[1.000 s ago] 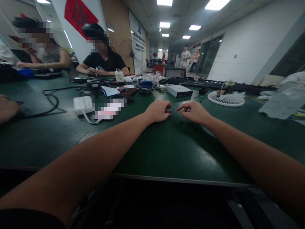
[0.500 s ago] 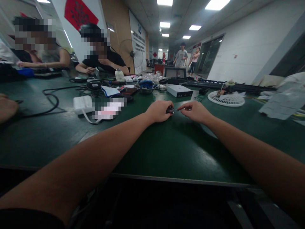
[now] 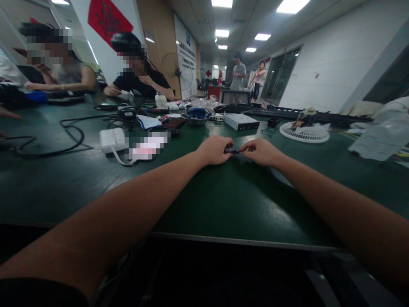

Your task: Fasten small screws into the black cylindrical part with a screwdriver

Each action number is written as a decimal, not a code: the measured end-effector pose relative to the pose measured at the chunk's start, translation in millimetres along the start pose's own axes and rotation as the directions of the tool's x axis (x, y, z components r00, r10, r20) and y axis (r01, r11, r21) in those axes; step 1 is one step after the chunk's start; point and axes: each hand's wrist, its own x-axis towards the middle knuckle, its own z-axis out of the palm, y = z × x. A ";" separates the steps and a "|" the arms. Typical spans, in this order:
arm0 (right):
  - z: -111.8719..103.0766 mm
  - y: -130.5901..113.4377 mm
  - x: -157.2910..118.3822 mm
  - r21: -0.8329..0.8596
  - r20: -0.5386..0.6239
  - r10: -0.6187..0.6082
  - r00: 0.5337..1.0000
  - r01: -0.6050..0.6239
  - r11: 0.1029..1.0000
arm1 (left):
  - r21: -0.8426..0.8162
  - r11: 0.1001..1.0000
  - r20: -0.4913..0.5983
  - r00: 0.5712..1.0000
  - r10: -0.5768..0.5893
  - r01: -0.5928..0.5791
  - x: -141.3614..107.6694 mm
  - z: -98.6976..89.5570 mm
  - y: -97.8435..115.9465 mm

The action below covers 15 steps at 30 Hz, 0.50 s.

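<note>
Long fluorescent ceiling panels (image 3: 222, 33) light a corridor-like room. A red banner (image 3: 106, 21) hangs on the left, beyond it a fan (image 3: 177, 72) and red desk (image 3: 214, 91); glass doors (image 3: 280, 74) break the white right wall (image 3: 335, 55).

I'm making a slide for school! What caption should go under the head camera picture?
The left hand and right hand pinch a small dark object over a green workbench.

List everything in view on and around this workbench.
Workbench: one, dark green, filling the foreground.
Power brick: one, white, left of centre.
Cable: one, black, far left.
Metal bowl: one, silver, holding something blue, mid-bench.
Flat box: one, silver, right of the bowl.
Round fan guard: one, white, right side.
Seated people: two, far left.
Standing people: two, far down the room.
Small tool: one, black, between the hands.
Left hand: one, gripping the tool.
Right hand: one, pinching the tool.
</note>
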 end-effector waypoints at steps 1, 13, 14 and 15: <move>0.0 0.3 -0.2 0.016 0.016 -0.010 1.000 0.009 1.000 | 0.002 1.000 0.000 1.000 -0.002 0.002 -0.2 -0.3 0.2; -1.3 -7.0 -0.1 -0.160 0.049 0.060 0.997 -0.051 0.986 | 0.030 0.999 0.011 1.000 -0.024 0.024 0.6 1.2 2.4; -1.3 -8.3 0.0 -0.175 0.062 0.082 0.995 -0.070 0.982 | 0.042 0.998 0.013 0.999 -0.041 0.040 1.0 1.8 1.7; -1.4 -9.3 0.2 -0.180 0.067 0.101 0.993 -0.088 0.980 | 0.055 0.997 0.014 0.998 -0.063 0.062 1.3 2.3 0.8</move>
